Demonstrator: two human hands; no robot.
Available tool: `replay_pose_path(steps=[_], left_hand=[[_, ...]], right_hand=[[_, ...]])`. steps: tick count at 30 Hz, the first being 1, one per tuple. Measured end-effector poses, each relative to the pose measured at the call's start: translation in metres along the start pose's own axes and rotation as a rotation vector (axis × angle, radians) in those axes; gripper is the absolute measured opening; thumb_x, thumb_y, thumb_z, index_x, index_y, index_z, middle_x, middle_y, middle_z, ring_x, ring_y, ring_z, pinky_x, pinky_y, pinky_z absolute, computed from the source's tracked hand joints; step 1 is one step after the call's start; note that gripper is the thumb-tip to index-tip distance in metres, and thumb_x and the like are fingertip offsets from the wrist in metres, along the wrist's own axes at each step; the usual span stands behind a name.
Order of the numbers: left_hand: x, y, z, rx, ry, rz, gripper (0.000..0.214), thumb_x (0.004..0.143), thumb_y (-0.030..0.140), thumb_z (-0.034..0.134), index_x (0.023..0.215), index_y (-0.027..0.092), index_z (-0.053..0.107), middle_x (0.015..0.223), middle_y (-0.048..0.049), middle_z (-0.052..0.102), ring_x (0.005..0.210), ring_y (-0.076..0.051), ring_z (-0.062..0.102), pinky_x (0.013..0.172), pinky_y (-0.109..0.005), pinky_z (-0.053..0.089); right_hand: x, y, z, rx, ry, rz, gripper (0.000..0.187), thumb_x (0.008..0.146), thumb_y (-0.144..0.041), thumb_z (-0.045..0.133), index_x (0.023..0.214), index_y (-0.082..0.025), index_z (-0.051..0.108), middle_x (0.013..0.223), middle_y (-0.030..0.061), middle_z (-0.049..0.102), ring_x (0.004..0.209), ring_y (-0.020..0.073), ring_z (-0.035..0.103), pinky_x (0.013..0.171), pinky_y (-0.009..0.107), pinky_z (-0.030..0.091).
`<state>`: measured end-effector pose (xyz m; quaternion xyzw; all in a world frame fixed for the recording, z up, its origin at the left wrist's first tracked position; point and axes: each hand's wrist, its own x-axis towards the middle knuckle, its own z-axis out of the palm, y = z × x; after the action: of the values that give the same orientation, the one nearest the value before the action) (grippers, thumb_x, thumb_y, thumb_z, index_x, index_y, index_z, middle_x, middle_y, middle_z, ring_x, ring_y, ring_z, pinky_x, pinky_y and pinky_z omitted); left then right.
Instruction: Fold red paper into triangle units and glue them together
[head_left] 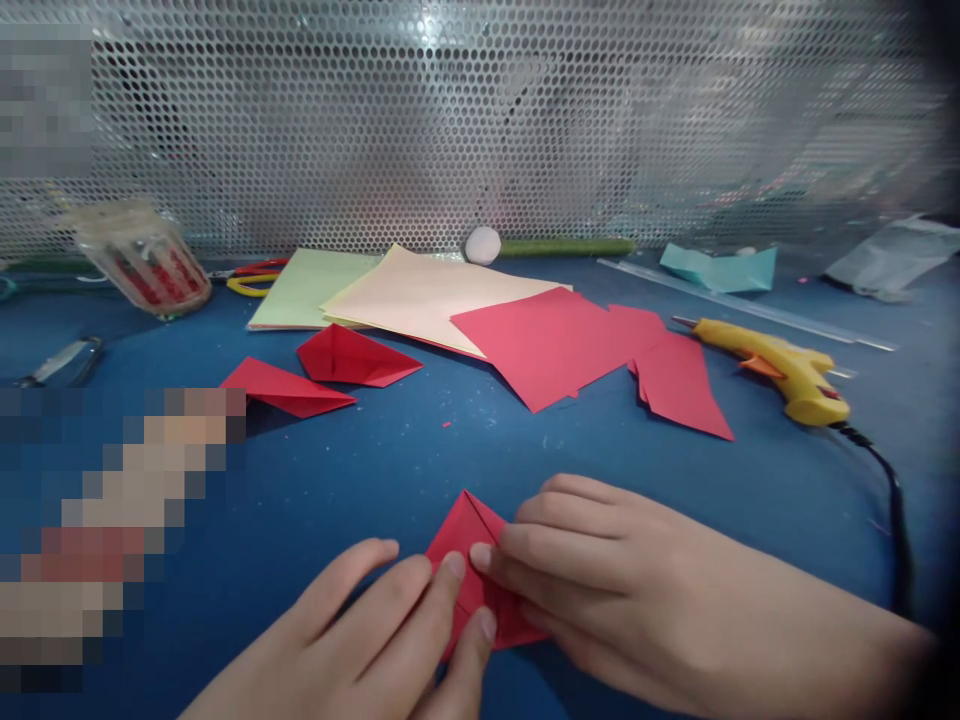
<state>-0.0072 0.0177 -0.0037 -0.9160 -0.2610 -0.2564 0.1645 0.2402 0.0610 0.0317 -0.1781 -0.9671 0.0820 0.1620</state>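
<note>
- Head view, as I watch from afar: the red square [471,592] lies on the blue table [360,460], low and central, under both hands.
- I see the left hand [367,630] part closed, index and thumb tips holding the square down from its left side.
- I see the right hand [615,560] with fingers curled close together, gripping the square's right side, one fingertip on top.
- I judge the folding partway: creases and flaps show, but the hands hide much of the square.
- Two folded pieces, one farther [360,360] and one nearer [289,388], look done to me; the red sheets [551,345] lie flat, not yet folded.
- A pixelated strip [157,470] reaches the nearer piece; I cannot tell what it covers.
- Pale sheets [435,285] and green sheets [307,285] lie behind, a jar [142,265] to their left, a glue gun [772,365] well right.
- I see tiny scraps on the table; a perforated metal screen [480,120] closes its far side, and the room beyond is too blurred to read.
</note>
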Motion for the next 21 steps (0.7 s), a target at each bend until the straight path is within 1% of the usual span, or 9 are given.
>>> replay_pose_path(steps=[3,5,8,10,13,15,17,19,21], left_hand=[[-0.004,0.002,0.001,0.014,0.026,-0.028,0.035,0.113,0.018,0.036,0.107,0.028,0.069,0.099,0.007,0.078,0.102,-0.014,0.061,0.124,-0.036,0.02],[-0.004,0.002,-0.001,0.017,0.038,-0.046,0.03,0.112,0.018,0.041,0.106,0.027,0.069,0.097,0.0076,0.079,0.101,-0.013,0.062,0.124,-0.034,0.022],[-0.002,0.0,-0.006,0.041,0.045,-0.039,0.035,0.112,0.011,0.035,0.103,0.023,0.067,0.091,0.0062,0.079,0.094,-0.012,0.063,0.121,-0.032,0.028],[0.0,-0.002,-0.009,0.049,0.039,-0.034,0.036,0.111,0.009,0.031,0.103,0.02,0.065,0.089,0.005,0.078,0.09,-0.013,0.065,0.119,-0.031,0.03],[0.0,-0.003,-0.012,0.05,0.039,-0.035,0.029,0.11,0.01,0.036,0.103,0.02,0.063,0.09,0.0042,0.078,0.087,-0.014,0.067,0.119,-0.031,0.032],[-0.001,-0.004,-0.013,0.043,0.031,-0.041,0.025,0.11,0.012,0.039,0.104,0.021,0.062,0.091,0.0039,0.078,0.088,-0.014,0.068,0.118,-0.03,0.032],[-0.003,-0.006,-0.013,0.025,0.004,-0.056,0.027,0.11,0.013,0.039,0.106,0.022,0.064,0.095,0.0044,0.078,0.09,-0.014,0.069,0.115,-0.03,0.035],[-0.002,-0.009,-0.012,-0.001,-0.047,-0.067,0.032,0.109,0.012,0.037,0.109,0.024,0.066,0.1,0.0042,0.078,0.091,-0.016,0.07,0.105,-0.029,0.044],[0.0,-0.012,-0.009,-0.05,-0.097,-0.085,0.035,0.108,0.012,0.036,0.111,0.025,0.069,0.106,0.0026,0.077,0.091,-0.017,0.071,0.092,-0.028,0.051]], right_hand=[[-0.003,0.006,0.0,0.082,0.082,0.033,0.028,0.102,-0.011,0.045,0.104,-0.012,0.073,0.085,0.0066,0.07,0.075,0.0167,0.057,0.07,0.031,0.048],[-0.005,0.011,-0.001,0.121,0.126,0.026,0.027,0.1,-0.009,0.047,0.096,-0.013,0.073,0.08,0.0066,0.069,0.074,0.0164,0.058,0.07,0.03,0.048],[-0.006,0.016,-0.003,0.118,0.162,0.013,0.027,0.096,-0.004,0.048,0.087,-0.013,0.071,0.072,0.0054,0.068,0.072,0.0166,0.056,0.069,0.031,0.047],[-0.006,0.017,-0.004,0.099,0.166,-0.001,0.026,0.094,-0.003,0.048,0.085,-0.013,0.071,0.068,0.0047,0.066,0.07,0.0167,0.053,0.068,0.031,0.046],[-0.006,0.016,-0.005,0.062,0.156,-0.033,0.028,0.093,-0.003,0.047,0.082,-0.013,0.07,0.064,0.0039,0.064,0.067,0.0163,0.049,0.064,0.031,0.043],[-0.008,0.019,-0.007,-0.004,0.147,-0.05,0.031,0.093,-0.005,0.045,0.076,-0.017,0.067,0.062,0.0028,0.062,0.064,0.016,0.048,0.064,0.03,0.043],[-0.014,0.029,-0.012,-0.127,0.132,0.04,0.037,0.096,-0.016,0.043,0.062,-0.022,0.058,0.055,0.0011,0.056,0.059,0.0158,0.047,0.061,0.03,0.043],[-0.024,0.046,-0.022,-0.287,0.138,0.307,0.046,0.097,-0.034,0.039,0.053,-0.025,0.045,0.05,0.0005,0.048,0.055,0.0161,0.046,0.057,0.03,0.041],[-0.041,0.071,-0.035,-0.427,0.207,0.604,0.046,0.099,-0.037,0.04,0.055,-0.025,0.046,0.057,0.0038,0.054,0.061,0.0189,0.052,0.062,0.035,0.042]])
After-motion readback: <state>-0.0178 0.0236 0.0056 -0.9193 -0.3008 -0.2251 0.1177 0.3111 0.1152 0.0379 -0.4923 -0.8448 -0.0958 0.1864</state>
